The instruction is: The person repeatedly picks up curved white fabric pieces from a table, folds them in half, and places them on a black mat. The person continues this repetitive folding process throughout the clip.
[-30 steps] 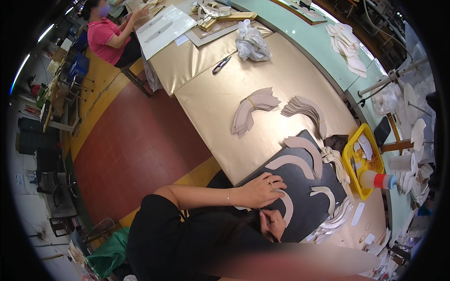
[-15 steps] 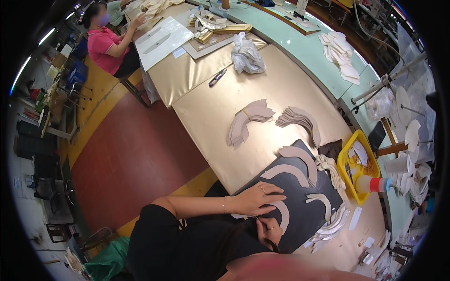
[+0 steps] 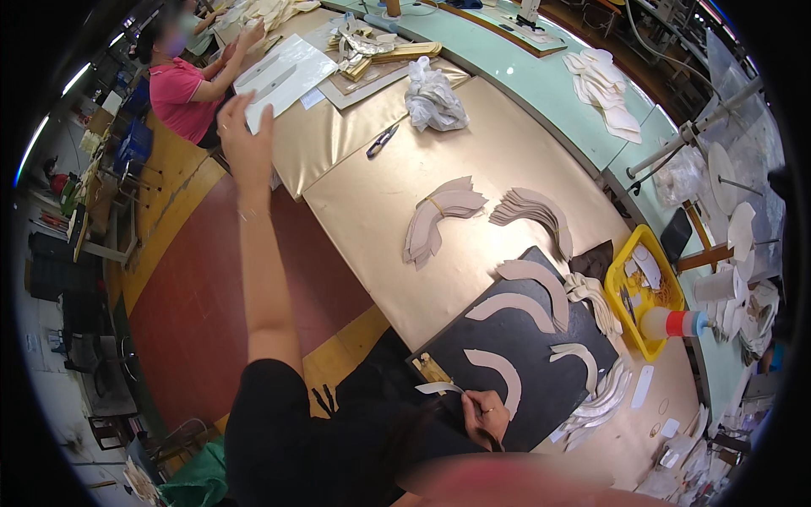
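My left arm is stretched out over the floor side, and my left hand (image 3: 247,139) is raised, slightly blurred, with thumb and fingers apart. Low on the black board (image 3: 553,384), my right hand (image 3: 487,416) is closed, its fingertips at the end of a thin white curved strip (image 3: 438,388). A dark slender thing shows beneath that hand; its kind is unclear. Beside the hand lies a beige curved piece (image 3: 503,377). Two more beige arcs (image 3: 515,306) and a paler narrow curved piece (image 3: 579,358) rest farther up the board.
Two bundles of beige curved pieces (image 3: 443,215) lie on the gold table covering. At right are a yellow basket (image 3: 625,279), a bottle with a red band (image 3: 676,324) and pale strips (image 3: 601,406). Snips (image 3: 383,142) lie farther off. A person in pink (image 3: 182,93) sits at far left.
My left hand has left the beige piece near my right hand and swung up and left, uncovering the board's corner. My right hand stays in nearly the same place.
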{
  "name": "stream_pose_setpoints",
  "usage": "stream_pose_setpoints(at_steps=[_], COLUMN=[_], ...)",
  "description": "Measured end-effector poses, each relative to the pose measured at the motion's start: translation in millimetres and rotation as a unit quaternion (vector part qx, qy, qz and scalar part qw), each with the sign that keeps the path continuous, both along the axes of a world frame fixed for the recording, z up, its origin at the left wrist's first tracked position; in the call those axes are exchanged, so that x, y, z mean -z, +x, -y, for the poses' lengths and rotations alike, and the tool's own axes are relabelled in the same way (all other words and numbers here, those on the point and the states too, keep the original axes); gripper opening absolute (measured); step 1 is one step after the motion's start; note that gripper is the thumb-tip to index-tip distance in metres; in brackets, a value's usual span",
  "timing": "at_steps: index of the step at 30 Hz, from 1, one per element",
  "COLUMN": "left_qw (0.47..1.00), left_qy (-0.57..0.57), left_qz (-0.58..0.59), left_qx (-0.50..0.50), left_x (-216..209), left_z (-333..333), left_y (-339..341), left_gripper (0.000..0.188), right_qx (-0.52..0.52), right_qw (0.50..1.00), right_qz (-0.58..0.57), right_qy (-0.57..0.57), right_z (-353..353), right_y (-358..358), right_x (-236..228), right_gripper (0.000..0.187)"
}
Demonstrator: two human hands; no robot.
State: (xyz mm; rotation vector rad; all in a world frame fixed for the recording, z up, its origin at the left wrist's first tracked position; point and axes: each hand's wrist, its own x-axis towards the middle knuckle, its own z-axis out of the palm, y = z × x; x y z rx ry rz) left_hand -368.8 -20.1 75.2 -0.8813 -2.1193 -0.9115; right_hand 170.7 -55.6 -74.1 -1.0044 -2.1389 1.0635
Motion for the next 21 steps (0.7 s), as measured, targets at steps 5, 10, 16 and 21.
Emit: stream_pose_setpoints(at_steps=[5,10,16,21], left_qw=[0.998,0.695,0.551,0.444], left_qy=[0.053,0.47,-0.049,-0.343], left_qz=[-0.001,0.459,0.282,0.325], left_qx=[-0.024,0.292,0.783,0.761], left_x=[-10,-40,-71,-11], left_z=[-3,-13,-11,-36], left_y=[-37,5,123,237], left_gripper=[0.076,0.073,0.075,0.053], right_qx=[-0.001,0.0,0.013,0.006], right_qw=[1.0,1.0,1.0,1.0], right_qz=[0.009,-0.005,0.013,0.012], right_qy=[0.014,0.022,-0.023,-0.028], right_z=[-1,-1,3,-1], right_y=[-4,-3,-1,-4], right_x=[-2,-1,-2,-8], right_gripper=[0.016,0.015,0.011,0.011])
